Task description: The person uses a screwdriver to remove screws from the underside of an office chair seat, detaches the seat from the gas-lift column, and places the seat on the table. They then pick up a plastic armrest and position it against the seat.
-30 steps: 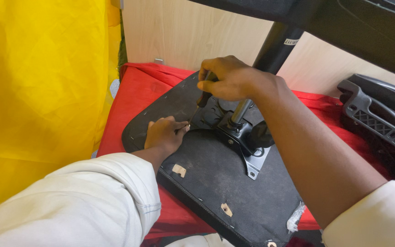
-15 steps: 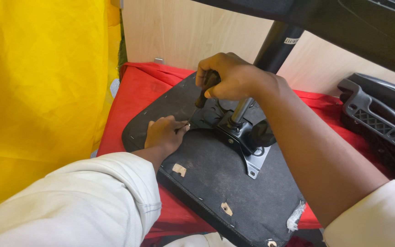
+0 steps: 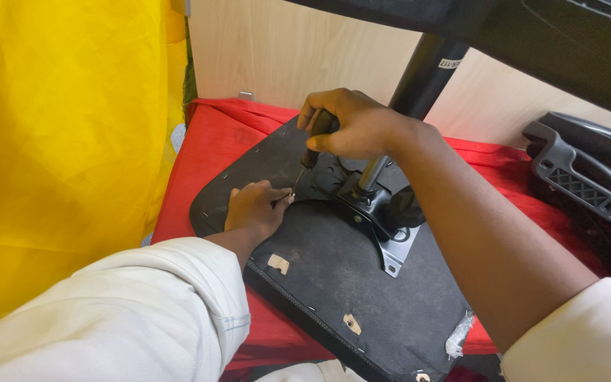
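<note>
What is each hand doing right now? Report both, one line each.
Left hand: resting on the black seat underside, fingertips pinching something small at the screwdriver tip; what it is cannot be told.
Right hand: closed around the screwdriver handle.

— How many hands are in there?

— Two: a left hand (image 3: 254,210) and a right hand (image 3: 351,124).

— And tools?

— One screwdriver (image 3: 310,152), one chair seat underside (image 3: 348,283), one metal bracket (image 3: 383,230), one black pole (image 3: 419,78).

— Those pale patches on the seat fabric?

— I count two tan patches (image 3: 278,264).

— Cloths?

— One red cloth (image 3: 206,152), one yellow sheet (image 3: 58,141). And one black plastic part (image 3: 581,177) off to the side.
</note>
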